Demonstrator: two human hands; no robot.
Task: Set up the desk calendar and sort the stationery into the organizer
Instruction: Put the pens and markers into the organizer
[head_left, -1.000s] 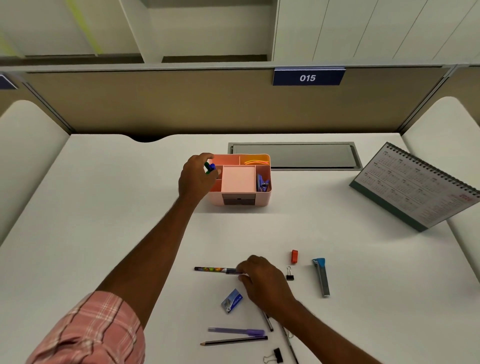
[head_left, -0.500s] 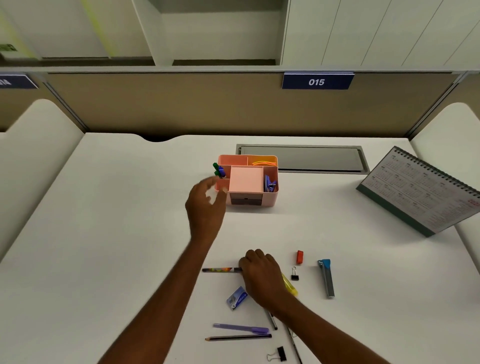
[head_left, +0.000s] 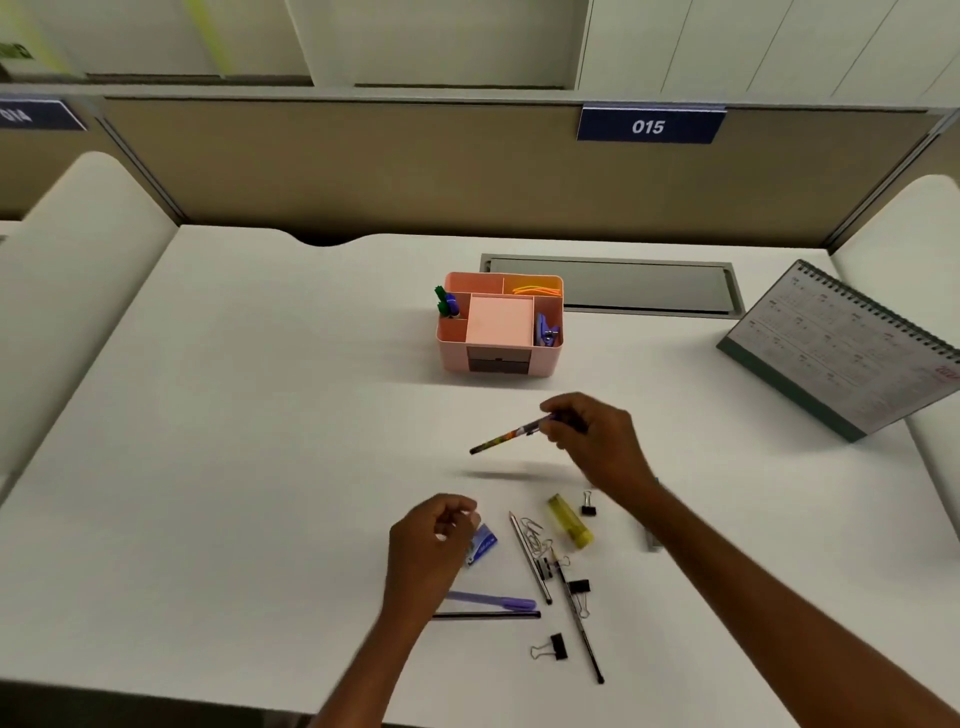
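Stationery (head_left: 530, 558) litters white desk (head_left: 234, 441) before tan partition (head_left: 363, 166); right fingers (head_left: 558, 422) pinch pen (head_left: 506, 435), left fingers (head_left: 451, 512) loosely curled.

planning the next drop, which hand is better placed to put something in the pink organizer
Right. The right hand pinches the patterned pen, lifted off the desk, just in front of the organizer. The left hand is farther away by the blue box, nothing lifted.

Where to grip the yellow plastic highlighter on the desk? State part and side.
Probably mid-barrel, pinched from above: the yellow plastic highlighter lies flat, silver paper clips close on its left, a black binder clip by its far end.
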